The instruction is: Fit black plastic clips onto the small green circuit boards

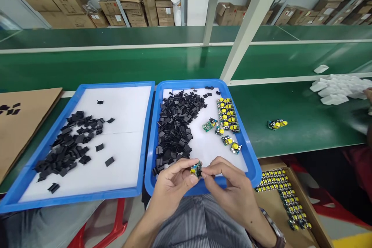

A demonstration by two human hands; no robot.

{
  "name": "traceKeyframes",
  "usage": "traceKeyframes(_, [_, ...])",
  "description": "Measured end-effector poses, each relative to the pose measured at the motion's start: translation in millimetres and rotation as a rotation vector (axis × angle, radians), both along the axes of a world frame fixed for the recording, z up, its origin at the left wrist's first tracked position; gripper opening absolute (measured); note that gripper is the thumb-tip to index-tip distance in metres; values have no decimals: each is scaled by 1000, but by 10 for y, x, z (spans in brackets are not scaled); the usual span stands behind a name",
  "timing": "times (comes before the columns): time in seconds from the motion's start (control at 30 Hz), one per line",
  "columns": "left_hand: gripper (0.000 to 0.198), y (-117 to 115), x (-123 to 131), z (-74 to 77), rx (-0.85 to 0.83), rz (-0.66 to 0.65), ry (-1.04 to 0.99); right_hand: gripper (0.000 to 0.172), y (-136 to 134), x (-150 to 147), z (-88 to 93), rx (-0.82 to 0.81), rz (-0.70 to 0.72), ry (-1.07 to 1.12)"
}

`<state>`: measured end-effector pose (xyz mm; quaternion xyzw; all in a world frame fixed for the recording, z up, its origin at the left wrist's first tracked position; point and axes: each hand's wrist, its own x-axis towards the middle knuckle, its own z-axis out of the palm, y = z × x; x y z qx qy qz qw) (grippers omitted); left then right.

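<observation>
Over the near edge of the blue-rimmed tray point(252, 162), my left hand point(174, 182) is closed on a small circuit board point(197, 168) with yellow and blue parts, pinched between thumb and fingers. The fingertips of my right hand point(229, 182) are pinched together against the board's right edge; what lies between them is too small to make out. Black folded plastic pieces point(177, 124) heap up along the tray's left side. On its right stand rows of yellow-topped circuit boards point(228, 114), with several loose boards point(227, 140) nearer me.
A second blue tray point(142, 143) on the left holds more black pieces point(72, 139). Cardboard point(35, 124) lies beyond it. One board point(277, 124) and white pieces point(337, 89) lie on the green bench point(305, 131). A carton point(270, 205) of boards stands low right. Another person's hand point(368, 95) shows far right.
</observation>
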<state>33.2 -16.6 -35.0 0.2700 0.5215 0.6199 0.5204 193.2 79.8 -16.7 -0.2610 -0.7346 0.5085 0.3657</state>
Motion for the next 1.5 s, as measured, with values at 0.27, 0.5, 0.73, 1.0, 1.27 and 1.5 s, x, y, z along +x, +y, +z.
traceKeyframes(0.27, [29, 27, -8, 49, 40, 11, 90, 13, 35, -31, -62, -3, -5, -3])
traceKeyframes(0.5, [31, 6, 36, 71, -31, 5, 32, 9, 64, -20, -71, -205, 34, 61])
traceKeyframes(0.73, [32, 19, 9, 59, 63, -47, 111, 9, 88, -18, -82, -271, 12, 57])
traceKeyframes(1.0, [37, -1, 17, 40, 39, -84, 239, 10, 60, 39, -67, -213, 5, 18])
traceKeyframes(1.27, [43, -14, 7, -20, 136, -72, 568, 14, 104, 64, -23, -199, 71, -57])
traceKeyframes(1.5, [47, -33, 17, -49, 172, -52, 684, 15, 128, 59, 6, -112, 120, -128])
